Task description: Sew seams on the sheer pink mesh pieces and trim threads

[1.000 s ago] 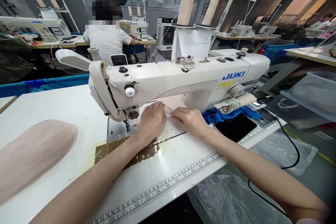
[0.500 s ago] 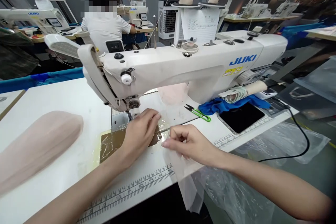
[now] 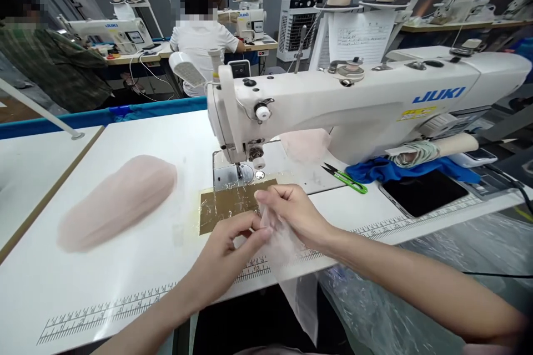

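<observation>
Both my hands pinch one sheer pale pink fabric piece (image 3: 287,255) in front of the white Juki sewing machine (image 3: 358,102). My left hand (image 3: 227,249) grips its left edge with thumb and fingers closed. My right hand (image 3: 293,213) pinches its top edge just to the right. The fabric hangs down over the table's front edge. The needle and presser foot (image 3: 239,169) stand a little beyond my hands, with a taped brown patch (image 3: 225,202) between.
A stack of pink fabric (image 3: 119,199) lies on the white table (image 3: 125,266) at left. More pink fabric (image 3: 306,144) sits under the machine arm, with green thread snips (image 3: 345,178) and a blue cloth (image 3: 383,169) to its right. People sit at machines behind. Clear plastic hangs at lower right.
My hands left the fabric under the machine arm and drew a sheer piece toward me; they now hold it together at the table's front edge. The view has swung left.
</observation>
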`<state>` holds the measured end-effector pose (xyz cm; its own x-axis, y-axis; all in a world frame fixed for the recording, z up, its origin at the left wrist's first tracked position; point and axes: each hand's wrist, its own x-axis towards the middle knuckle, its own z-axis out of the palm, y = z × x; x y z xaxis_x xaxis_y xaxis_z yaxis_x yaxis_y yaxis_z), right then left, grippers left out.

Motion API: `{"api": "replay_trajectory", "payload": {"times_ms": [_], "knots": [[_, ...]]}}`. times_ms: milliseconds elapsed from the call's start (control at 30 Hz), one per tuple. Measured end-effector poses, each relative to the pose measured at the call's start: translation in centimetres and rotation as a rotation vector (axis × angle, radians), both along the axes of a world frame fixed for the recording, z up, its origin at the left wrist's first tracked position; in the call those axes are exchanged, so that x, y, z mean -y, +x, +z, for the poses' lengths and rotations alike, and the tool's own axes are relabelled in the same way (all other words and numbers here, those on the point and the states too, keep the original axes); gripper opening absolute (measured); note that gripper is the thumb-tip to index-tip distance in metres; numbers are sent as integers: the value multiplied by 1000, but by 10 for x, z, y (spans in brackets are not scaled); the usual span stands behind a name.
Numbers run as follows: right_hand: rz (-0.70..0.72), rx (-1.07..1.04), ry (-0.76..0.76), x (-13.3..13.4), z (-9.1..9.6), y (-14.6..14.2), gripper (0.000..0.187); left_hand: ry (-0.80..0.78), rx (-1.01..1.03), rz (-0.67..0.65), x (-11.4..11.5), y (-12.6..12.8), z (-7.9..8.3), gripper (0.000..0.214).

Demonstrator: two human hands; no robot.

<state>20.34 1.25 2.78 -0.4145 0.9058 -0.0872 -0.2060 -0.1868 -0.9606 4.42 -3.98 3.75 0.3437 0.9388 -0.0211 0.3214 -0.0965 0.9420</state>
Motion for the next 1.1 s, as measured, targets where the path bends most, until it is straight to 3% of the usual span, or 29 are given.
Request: {"api": "replay_trajectory", "payload": {"times_ms": [200, 300, 400, 567, 767, 933, 1100], "knots": [[433, -65, -239, -18, 5, 14, 38, -351, 257, -111, -16, -48, 4, 37], [580, 8, -246, -22, 9, 11, 30, -452, 296, -128, -24, -58, 6, 51], [630, 96, -183, -27, 13, 4, 30, -424, 234, -143, -30, -54, 8, 37], [569, 281, -19, -46, 11, 3, 27, -264, 51, -31, -42, -42, 2, 28], [415, 574, 344, -61, 4, 8, 11, -48, -260, 64, -52, -38, -4, 18], [290, 541, 315, -51, -2, 2, 16, 192, -396, 141, -55, -38, -13, 16], [165, 500, 463, -43, -15, -2, 9, 366, -380, 162, -54, -40, -28, 17]]}}
